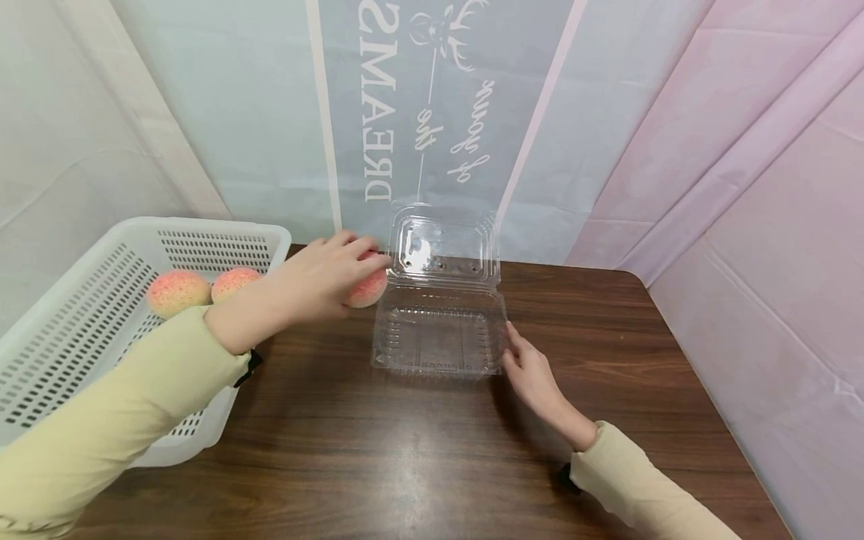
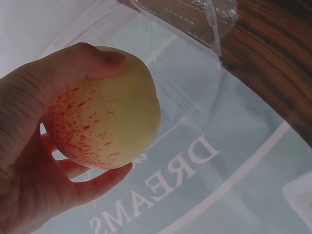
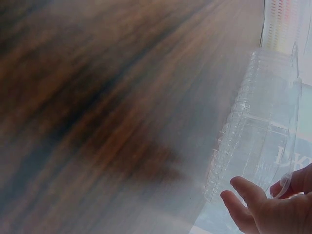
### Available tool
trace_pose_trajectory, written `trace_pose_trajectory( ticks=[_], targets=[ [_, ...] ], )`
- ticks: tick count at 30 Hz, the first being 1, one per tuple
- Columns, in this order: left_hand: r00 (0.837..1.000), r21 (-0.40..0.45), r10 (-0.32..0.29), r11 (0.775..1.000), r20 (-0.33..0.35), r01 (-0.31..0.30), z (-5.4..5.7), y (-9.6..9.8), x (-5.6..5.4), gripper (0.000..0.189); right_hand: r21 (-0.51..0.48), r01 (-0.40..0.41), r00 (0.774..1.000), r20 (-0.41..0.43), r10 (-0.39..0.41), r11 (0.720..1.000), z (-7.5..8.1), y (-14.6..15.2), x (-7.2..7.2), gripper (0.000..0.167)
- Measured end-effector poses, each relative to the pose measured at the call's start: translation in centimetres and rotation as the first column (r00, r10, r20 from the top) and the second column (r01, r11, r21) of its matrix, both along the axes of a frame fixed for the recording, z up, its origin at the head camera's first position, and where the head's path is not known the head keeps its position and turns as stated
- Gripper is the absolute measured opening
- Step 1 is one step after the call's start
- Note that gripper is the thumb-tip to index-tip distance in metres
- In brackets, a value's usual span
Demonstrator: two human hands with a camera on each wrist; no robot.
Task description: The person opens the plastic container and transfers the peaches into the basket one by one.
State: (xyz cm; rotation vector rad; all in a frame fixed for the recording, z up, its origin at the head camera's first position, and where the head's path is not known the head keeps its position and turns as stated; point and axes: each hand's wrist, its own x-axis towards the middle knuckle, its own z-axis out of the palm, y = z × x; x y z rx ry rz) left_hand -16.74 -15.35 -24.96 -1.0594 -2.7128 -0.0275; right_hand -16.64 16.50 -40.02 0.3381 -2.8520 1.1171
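My left hand (image 1: 320, 279) holds a peach (image 1: 367, 292) between thumb and fingers, just left of a clear plastic clamshell box (image 1: 442, 337). Close up in the left wrist view, the peach (image 2: 117, 107) is pale yellow with red flecks on one side. The box stands on the table with its lid (image 1: 442, 240) raised at the back, and no fruit lies inside. At the box's right side, my right hand (image 1: 536, 379) pinches the rim. The right wrist view has the thumb and fingers (image 3: 248, 192) on either side of that edge.
A white slotted plastic basket (image 1: 202, 223) is on the left, with two peaches, one left peach (image 1: 178, 292) and one right peach (image 1: 232, 280), partly behind my left arm. Beneath everything is a dark wood table (image 1: 405, 465). A printed cloth (image 1: 270, 112) hangs behind the table.
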Motion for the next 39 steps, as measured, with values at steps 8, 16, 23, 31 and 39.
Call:
trace_pose_trajectory(
  ticks=[8, 16, 23, 31, 39],
  targets=[
    [1.000, 0.019, 0.026, 0.999, -0.007, -0.026, -0.2, -1.2, 0.1, 0.061, 0.003, 0.004, 1.000, 0.005, -0.004, 1.000, 0.0, 0.0, 0.0, 0.051],
    [0.999, 0.034, 0.046, 0.998, 0.000, -0.046, -0.1, -2.3, 0.1, 0.064, 0.005, -0.008, 1.000, -0.004, 0.008, 1.000, 0.1, 0.0, 0.0, 0.051],
    [0.993, 0.021, 0.102, 0.994, 0.058, -0.103, 0.3, -3.2, 0.2, 0.067, 0.002, 0.001, 1.000, 0.002, -0.001, 1.000, 0.1, 0.0, 0.0, 0.051],
    [0.987, 0.020, 0.142, 0.989, 0.071, -0.144, 0.9, -4.2, 0.6, 0.065, 0.004, 0.000, 1.000, 0.004, 0.000, 1.000, 0.1, 0.0, 0.1, 0.052],
    [0.979, 0.015, 0.176, 0.984, 0.105, -0.178, 1.0, -5.2, 0.8, 0.068, 0.005, -0.001, 1.000, 0.008, 0.001, 1.000, 0.1, 0.0, 0.1, 0.053]
  ],
)
